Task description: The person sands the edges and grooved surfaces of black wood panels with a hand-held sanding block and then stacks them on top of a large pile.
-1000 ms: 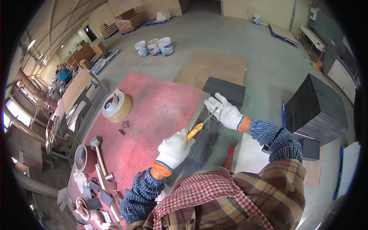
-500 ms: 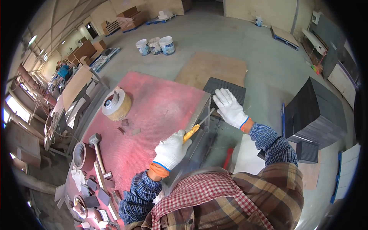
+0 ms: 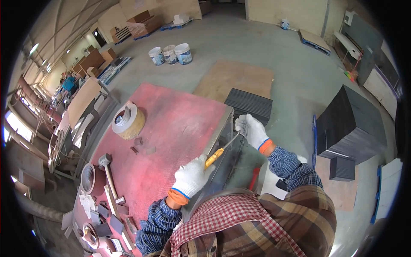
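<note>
My left hand (image 3: 191, 176), in a white glove, is closed round the yellow handle of a screwdriver (image 3: 215, 156) beside the edge of a red worktable (image 3: 171, 115). The screwdriver's thin metal shaft slants away from me, up and to the right. At the tip of that shaft is my right hand (image 3: 253, 132), also gloved in white, with its fingers curled in. Whether those fingers pinch the tip or something small is hidden. Just beyond my right hand lies a stack of dark ribbed sheets (image 3: 248, 106).
On the worktable are a wide tape roll (image 3: 129, 124), a hammer (image 3: 110, 176), a brown roll (image 3: 93, 179) and several small dark scraps. A tall stack of dark sheets (image 3: 349, 126) stands to the right. White buckets (image 3: 170, 55) are on the floor ahead.
My right hand was spread open beyond the screwdriver's tip; it has curled its fingers and come down to the tip. My left hand keeps its grip on the handle.
</note>
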Motion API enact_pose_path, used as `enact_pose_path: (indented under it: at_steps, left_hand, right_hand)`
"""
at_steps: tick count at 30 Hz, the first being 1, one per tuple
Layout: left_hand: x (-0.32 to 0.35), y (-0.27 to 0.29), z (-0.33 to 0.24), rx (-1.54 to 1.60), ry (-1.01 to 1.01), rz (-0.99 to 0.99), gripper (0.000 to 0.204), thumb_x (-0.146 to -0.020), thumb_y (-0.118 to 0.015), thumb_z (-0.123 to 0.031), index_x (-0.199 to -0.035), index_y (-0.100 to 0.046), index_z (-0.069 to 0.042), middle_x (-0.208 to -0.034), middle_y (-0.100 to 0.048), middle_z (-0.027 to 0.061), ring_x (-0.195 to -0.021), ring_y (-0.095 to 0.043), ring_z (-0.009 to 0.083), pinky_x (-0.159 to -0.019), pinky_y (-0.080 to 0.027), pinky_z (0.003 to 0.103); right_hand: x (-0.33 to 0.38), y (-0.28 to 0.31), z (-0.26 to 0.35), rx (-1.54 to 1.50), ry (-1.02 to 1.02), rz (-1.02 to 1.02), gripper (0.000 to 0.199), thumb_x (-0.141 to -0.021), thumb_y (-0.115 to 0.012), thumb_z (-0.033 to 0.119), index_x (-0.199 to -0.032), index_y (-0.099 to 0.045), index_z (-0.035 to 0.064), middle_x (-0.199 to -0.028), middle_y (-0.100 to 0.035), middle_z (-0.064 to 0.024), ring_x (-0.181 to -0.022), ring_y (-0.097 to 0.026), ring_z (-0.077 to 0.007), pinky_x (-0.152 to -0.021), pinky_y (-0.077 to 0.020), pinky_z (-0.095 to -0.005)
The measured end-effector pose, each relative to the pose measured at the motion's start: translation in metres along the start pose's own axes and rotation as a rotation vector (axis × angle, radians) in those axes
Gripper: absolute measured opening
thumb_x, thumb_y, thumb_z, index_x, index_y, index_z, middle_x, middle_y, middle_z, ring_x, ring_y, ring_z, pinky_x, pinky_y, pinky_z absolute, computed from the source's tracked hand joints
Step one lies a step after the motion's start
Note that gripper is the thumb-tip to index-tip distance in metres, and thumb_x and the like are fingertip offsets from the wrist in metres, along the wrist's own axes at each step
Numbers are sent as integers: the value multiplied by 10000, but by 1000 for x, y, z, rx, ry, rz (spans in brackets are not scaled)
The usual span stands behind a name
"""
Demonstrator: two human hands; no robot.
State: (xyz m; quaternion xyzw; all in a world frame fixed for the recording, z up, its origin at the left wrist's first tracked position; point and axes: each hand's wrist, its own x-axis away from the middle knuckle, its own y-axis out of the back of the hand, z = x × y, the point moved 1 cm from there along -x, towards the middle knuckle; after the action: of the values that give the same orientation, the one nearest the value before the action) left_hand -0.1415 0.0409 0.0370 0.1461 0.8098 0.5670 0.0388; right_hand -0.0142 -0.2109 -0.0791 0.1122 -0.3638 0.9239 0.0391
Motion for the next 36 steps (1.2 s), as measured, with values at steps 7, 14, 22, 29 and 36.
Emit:
enact_pose_path:
  at_steps: [7, 14, 22, 29, 36]
  left_hand:
    - [0, -22, 8, -13, -19, 50, 367, -920, -628, -387, -1130, -576, -91, -803, -679, 168, -762, -680, 374, -629, -513, 472]
    - [-4, -22, -5, 26, -135, 48, 356, -918, -636, -385, -1092, -566, -82, -792, -677, 169, -742, -680, 370, -604, -511, 469]
    - [-9, -27, -8, -29, -86, 98, 368, -918, -637, -385, -1104, -557, -78, -797, -681, 168, -751, -684, 368, -623, -515, 467]
    - [-16, -22, -3, 35, -122, 30, 356, -915, -651, -356, -1142, -578, -92, -809, -687, 165, -764, -688, 363, -636, -520, 465]
    - [-15, -17, -6, 37, -93, 8, 356, -916, -651, -357, -1136, -586, -85, -811, -686, 158, -743, -688, 355, -617, -523, 449]
  right_hand:
    - [1, 14, -7, -612, -189, 607, 581, -1013, -436, 548, -573, -287, 198, -529, -220, 62, -390, -242, -87, -378, -245, -253]
    - [-15, 22, 12, -839, -12, 534, 630, -1019, -365, 579, -541, -236, 189, -493, -181, 55, -362, -204, -96, -357, -202, -266]
    - [-11, 30, 23, -868, -33, 563, 600, -1007, -401, 568, -560, -264, 193, -513, -212, 59, -384, -237, -86, -376, -220, -265]
    - [-7, 17, 26, -816, -133, 616, 541, -1010, -434, 536, -625, -317, 174, -588, -245, 66, -446, -246, -65, -396, -241, -224]
    - [-12, 26, 12, -687, -100, 26, 488, -1033, -449, 468, -664, -350, 164, -648, -263, 51, -501, -260, -65, -390, -241, -213]
